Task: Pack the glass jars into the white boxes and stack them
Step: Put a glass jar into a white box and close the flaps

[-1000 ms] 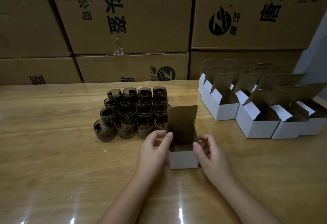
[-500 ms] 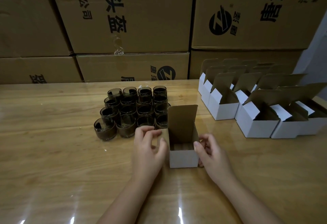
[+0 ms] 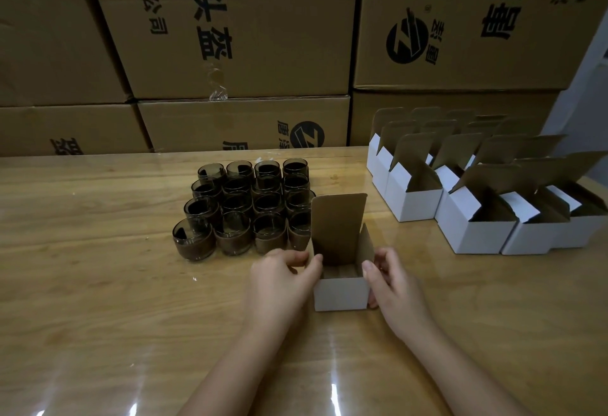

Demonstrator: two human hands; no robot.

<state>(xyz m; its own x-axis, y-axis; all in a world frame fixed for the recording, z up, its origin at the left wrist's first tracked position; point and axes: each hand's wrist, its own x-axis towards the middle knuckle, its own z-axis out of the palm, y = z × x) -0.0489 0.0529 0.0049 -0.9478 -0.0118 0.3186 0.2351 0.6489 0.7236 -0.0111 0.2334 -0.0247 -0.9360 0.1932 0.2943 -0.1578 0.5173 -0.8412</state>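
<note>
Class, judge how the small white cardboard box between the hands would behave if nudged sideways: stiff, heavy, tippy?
The small white cardboard box probably slides easily, since the wooden table looks glossy. It likely feels light, being thin card. Its upright lid flap might flex and make it tip backwards.

L hand (image 3: 279, 280), R hand (image 3: 391, 287) hold open box (image 3: 340, 294)
</note>
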